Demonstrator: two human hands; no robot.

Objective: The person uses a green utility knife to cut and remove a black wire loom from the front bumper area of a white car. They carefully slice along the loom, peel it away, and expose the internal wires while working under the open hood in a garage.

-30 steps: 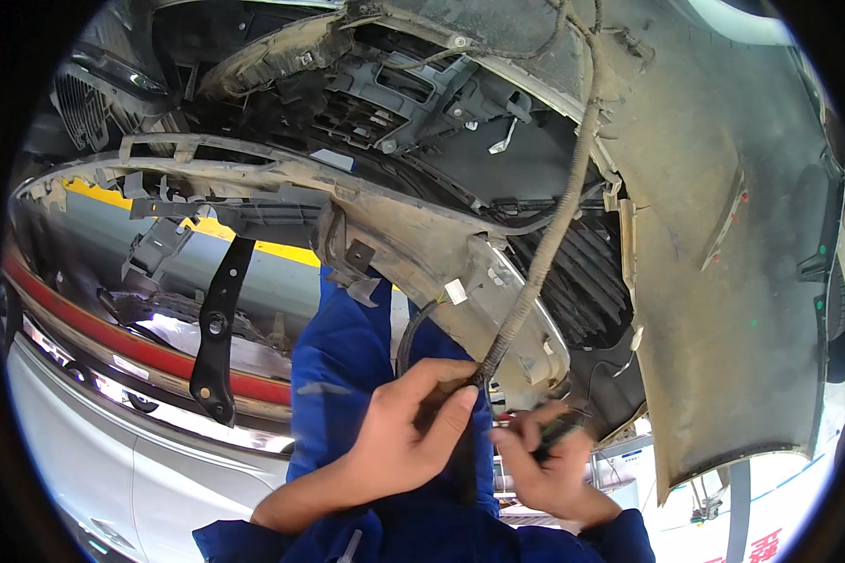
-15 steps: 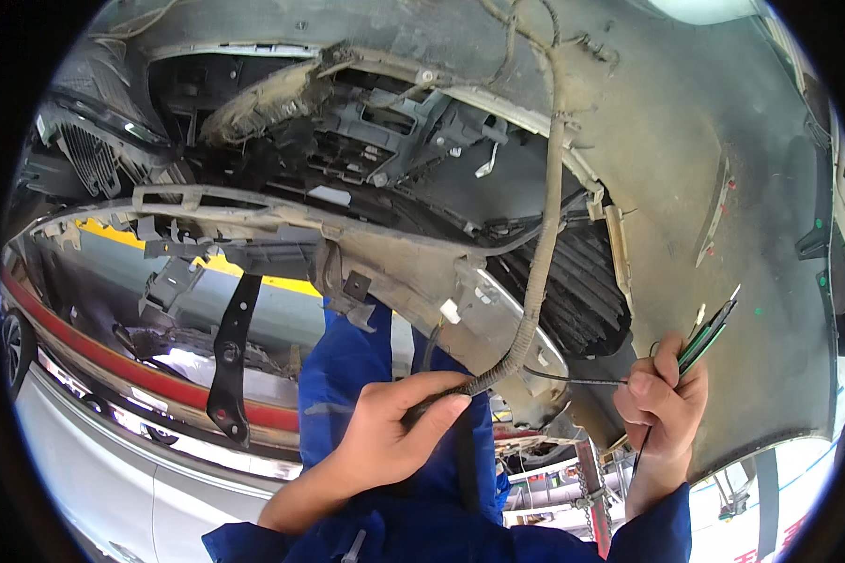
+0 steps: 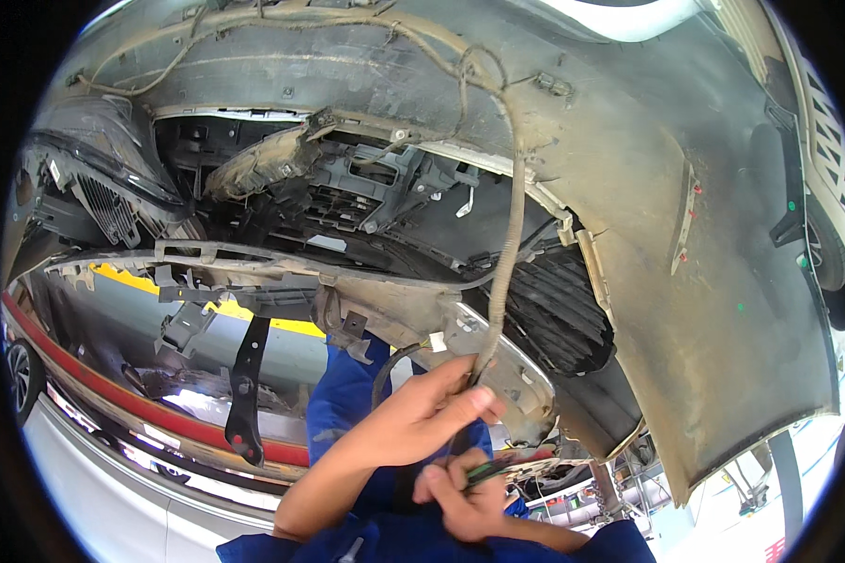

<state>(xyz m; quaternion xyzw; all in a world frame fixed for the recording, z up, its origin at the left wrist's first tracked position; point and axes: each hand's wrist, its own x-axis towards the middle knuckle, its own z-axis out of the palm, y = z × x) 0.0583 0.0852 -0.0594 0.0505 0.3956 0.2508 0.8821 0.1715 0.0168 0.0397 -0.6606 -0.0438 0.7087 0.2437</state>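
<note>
My left hand (image 3: 437,413) is closed around the lower end of a ribbed, dust-covered wiring harness (image 3: 504,281), which runs down over a car bumper cover (image 3: 629,319) lying with its inner side showing. Just below, close to my body, my right hand (image 3: 465,495) is curled around a slim green-and-black hand tool (image 3: 483,472). Motion blurs the tool, so its exact kind does not show. A thin dark wire seems to pass between my hands, but its end is hidden.
A black bracket (image 3: 247,385) sticks down from the bumper's near edge at left. Beyond it stands a white car (image 3: 113,479). A grille part (image 3: 111,211) lies at far left, and a connector with a white tag (image 3: 437,342) hangs by my left hand.
My right hand has come in from the right, with the tool, to a place below my left hand. My left hand has shifted slightly right with the harness end, and the view has tilted.
</note>
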